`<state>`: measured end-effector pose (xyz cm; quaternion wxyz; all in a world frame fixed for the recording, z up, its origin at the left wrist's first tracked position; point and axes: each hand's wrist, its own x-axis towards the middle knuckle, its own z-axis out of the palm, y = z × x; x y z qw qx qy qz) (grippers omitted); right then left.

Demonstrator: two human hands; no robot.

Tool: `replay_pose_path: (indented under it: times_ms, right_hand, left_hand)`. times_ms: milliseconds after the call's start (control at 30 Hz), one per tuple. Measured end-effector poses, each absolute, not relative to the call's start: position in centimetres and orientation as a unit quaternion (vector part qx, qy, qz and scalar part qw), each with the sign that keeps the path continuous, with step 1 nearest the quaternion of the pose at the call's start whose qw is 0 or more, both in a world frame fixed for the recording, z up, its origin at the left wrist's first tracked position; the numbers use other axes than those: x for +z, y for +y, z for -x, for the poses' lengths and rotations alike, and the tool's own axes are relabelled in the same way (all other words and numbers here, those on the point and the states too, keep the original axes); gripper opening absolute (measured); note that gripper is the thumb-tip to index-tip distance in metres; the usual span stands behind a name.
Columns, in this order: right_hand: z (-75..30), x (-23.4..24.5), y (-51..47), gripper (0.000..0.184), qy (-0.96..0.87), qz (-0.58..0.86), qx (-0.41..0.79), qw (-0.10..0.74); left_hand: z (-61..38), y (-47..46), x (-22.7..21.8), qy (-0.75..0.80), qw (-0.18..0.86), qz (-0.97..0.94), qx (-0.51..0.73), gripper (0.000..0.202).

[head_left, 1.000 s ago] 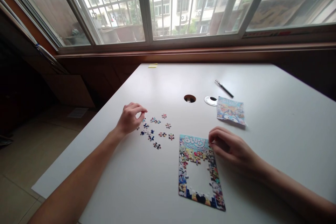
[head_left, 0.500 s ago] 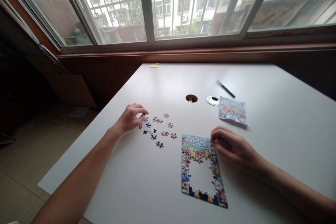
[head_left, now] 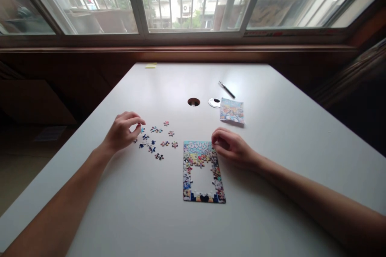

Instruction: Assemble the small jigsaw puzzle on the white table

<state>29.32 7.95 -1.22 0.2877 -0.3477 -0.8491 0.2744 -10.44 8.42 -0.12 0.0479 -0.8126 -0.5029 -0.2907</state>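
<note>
A small colourful jigsaw puzzle (head_left: 203, 170) lies flat on the white table (head_left: 271, 136), its border filled and a white gap in its middle. My right hand (head_left: 230, 146) rests curled at the puzzle's upper right corner, fingertips touching its edge. Several loose puzzle pieces (head_left: 157, 142) are scattered to the left of the puzzle. My left hand (head_left: 122, 131) hovers at the left end of that scatter, thumb and fingers pinched together over a piece; whether it grips one I cannot make out.
Behind the puzzle lie a printed picture card (head_left: 231, 111), a black pen (head_left: 226, 89), a white round cap (head_left: 214, 103) and a cable hole (head_left: 193, 102). A yellow note (head_left: 150, 65) sits at the far edge. Windows run along the back wall.
My view has swung to the right and back, so the whole table shifted left in the picture. Both hands stay in the same places relative to the puzzle and the loose pieces.
</note>
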Motion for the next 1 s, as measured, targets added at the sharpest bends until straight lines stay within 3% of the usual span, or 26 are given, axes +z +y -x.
replay_pose_path:
  times_ms: [333, 500, 667, 1000]
  right_hand:
    - [-29.2, -1.0, 8.0, 0.011, -0.852, 0.344, 0.264, 0.293]
    - [-29.2, -1.2, 8.0, 0.014, -0.851, 0.345, 0.266, 0.293]
    - [-29.1, -1.4, 8.1, 0.015, -0.851, 0.342, 0.268, 0.296]
    - [-29.2, -1.5, 8.1, 0.015, -0.851, 0.341, 0.267, 0.297]
  left_hand:
    - [9.7, 8.2, -0.1, -0.517, 0.072, 0.8, -0.295, 0.01]
    - [9.7, 8.2, -0.6, -0.571, 0.065, 0.737, -0.355, 0.001]
    - [10.1, 8.5, -1.2, -0.636, -0.013, 0.647, -0.42, 0.005]
    - [11.2, 8.5, -1.4, -0.643, -0.125, 0.641, -0.399, 0.01]
